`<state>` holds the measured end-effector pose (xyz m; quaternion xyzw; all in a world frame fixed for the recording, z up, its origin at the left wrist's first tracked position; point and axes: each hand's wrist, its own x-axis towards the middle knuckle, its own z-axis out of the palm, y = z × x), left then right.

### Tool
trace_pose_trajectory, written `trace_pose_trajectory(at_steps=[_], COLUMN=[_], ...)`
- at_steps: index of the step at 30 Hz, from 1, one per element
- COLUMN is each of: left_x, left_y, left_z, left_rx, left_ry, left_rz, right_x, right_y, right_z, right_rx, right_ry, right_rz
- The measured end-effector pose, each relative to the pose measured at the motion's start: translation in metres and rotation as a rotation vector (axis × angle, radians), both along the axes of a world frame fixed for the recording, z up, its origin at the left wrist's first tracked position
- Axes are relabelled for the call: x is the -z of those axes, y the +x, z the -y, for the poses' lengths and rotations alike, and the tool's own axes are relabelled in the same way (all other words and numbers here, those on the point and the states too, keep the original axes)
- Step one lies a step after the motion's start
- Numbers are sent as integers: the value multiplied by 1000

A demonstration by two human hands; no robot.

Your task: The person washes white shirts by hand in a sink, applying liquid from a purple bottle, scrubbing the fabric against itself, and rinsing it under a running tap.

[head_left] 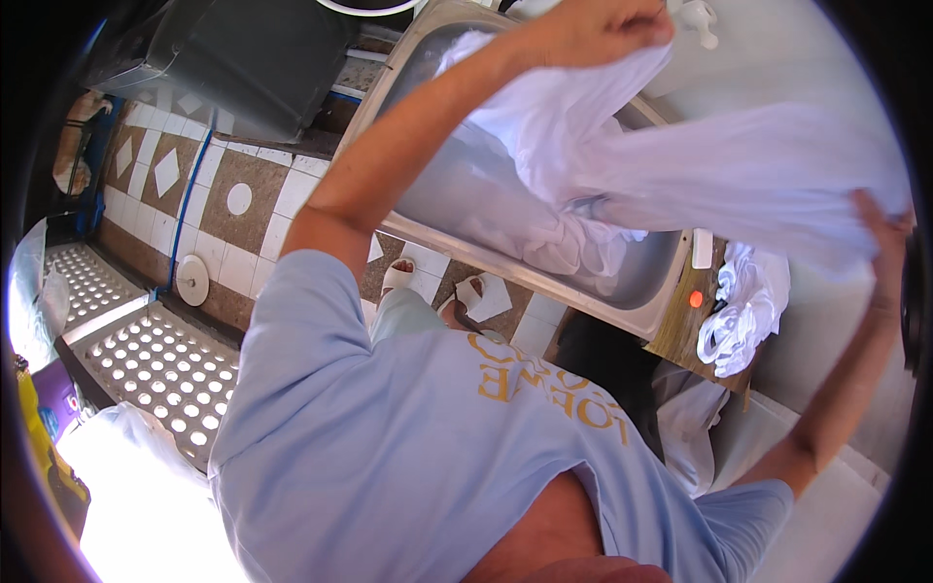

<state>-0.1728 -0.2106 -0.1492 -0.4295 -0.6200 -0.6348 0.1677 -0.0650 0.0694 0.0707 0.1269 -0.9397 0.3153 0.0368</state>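
Observation:
A long piece of white cloth (739,170) is stretched between my two hands above the sink (398,222). My left hand (607,29) is closed on its upper part, over the sink's far side. Out at the far right, my right hand (882,238) grips the other end, slightly blurred by motion. The middle of the cloth hangs down toward the basin, where more wet white fabric (573,241) lies bunched in cloudy water. Whether the held cloth and that bunch are one piece, I cannot tell.
Right of the sink, a wooden ledge (680,328) carries a small white block (702,249), an orange cap (696,299) and a crumpled white bundle (746,306). A white tap (698,21) juts from the wall. A dark grey bin (243,63) and perforated grey panels (155,364) stand left.

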Motion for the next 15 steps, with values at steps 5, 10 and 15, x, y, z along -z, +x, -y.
trace_pose_trajectory(at_steps=[5,10,15], left_x=[132,138,51], left_y=[31,51,45], left_z=[1,7,12], left_rx=[-535,-412,-2], left_ry=[-384,-425,-271], left_rz=[207,274,122], right_x=[190,260,295], right_y=[-19,-31,-49], right_z=[33,51,98], right_rx=[-389,-393,-285], right_ry=[272,487,-441], right_rz=[301,-474,322])
